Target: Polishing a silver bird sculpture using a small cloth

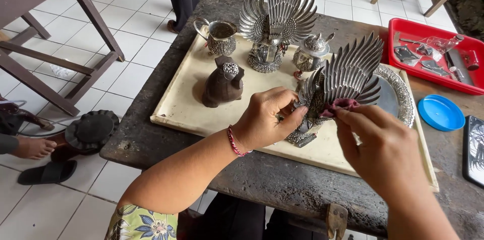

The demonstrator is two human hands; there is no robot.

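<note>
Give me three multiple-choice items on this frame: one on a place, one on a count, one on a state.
1. Where is the red tray?
A. on the floor
B. at the table's far right
C. under the table

2. How many winged figures are there?
A. two
B. four
C. one

3. What does the right hand hold?
A. nothing
B. a brush
C. a reddish cloth

Answers:
1 B, it lies beyond the blue lid.
2 A, the near figure and the far figure.
3 C, pinched against the near figure, which the left hand steadies.
</note>
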